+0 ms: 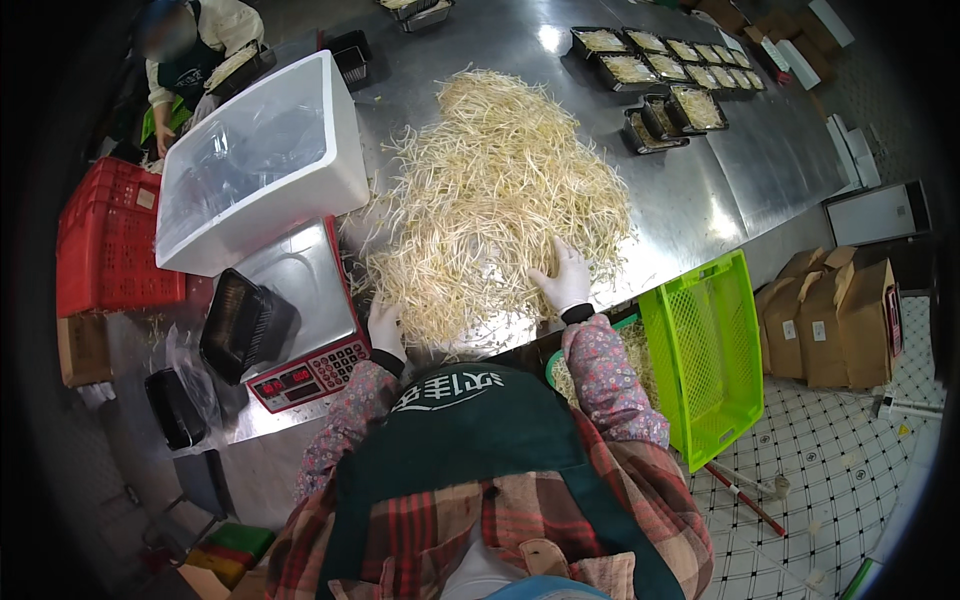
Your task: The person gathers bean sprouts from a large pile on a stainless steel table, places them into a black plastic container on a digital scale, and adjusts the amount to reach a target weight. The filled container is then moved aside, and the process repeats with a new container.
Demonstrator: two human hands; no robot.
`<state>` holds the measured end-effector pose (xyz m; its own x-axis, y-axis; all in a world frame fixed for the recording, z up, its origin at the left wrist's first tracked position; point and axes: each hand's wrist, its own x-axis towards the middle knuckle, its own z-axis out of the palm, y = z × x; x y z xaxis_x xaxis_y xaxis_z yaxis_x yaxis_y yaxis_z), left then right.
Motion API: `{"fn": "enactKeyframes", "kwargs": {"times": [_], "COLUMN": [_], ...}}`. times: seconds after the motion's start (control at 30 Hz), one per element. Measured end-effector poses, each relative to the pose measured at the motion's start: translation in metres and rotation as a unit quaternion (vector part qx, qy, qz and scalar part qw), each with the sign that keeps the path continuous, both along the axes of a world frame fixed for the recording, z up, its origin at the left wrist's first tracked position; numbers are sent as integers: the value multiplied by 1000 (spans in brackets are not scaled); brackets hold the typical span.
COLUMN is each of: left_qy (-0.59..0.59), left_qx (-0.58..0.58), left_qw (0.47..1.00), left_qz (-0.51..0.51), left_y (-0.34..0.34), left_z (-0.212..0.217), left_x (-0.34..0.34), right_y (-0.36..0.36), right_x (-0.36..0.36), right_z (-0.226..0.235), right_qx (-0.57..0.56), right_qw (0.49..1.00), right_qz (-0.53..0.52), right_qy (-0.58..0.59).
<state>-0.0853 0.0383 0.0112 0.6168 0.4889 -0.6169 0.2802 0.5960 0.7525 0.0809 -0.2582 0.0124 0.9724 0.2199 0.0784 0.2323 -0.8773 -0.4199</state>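
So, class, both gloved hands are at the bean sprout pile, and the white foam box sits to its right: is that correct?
Not quite: the head view shows the white foam box left of the bean sprout pile. The gloved left hand and right hand are at the pile.

Long, shiny stainless-steel counter [775, 175]. Broad heap of pale bean sprouts [500, 180] across middle, reaching near edge. Rectangular black plastic trays [668, 81] of sprouts, rows alongside right edge. Red electronic scale with steel plate [290, 265] left of heap, at near edge. White rectangular foam box [285, 230] behind scale, farther from near edge.
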Motion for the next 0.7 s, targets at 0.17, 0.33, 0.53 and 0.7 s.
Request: {"fn": "enactKeyframes", "kwargs": {"times": [0.17,0.33,0.53,0.7], "left_qy": [9,-10,-14,0], "left_qx": [3,-5,16,-1], "left_qw": [1000,1000,999,1000], "left_qz": [-8,9,30,9], "left_y": [6,1,3,-3], "left_z": [-14,-10,-23,-18], "left_x": [0,2,1,6], "right_y": [-62,-75,-5,-51], "right_x": [22,9,-24,-10], "right_z": [-49,-51,11,-54], "right_qx": [344,432,16,194], "right_qw": [916,875,997,970], "right_qz": [-168,-149,-70,-105], "right_qy": [121,157,9,104]}}
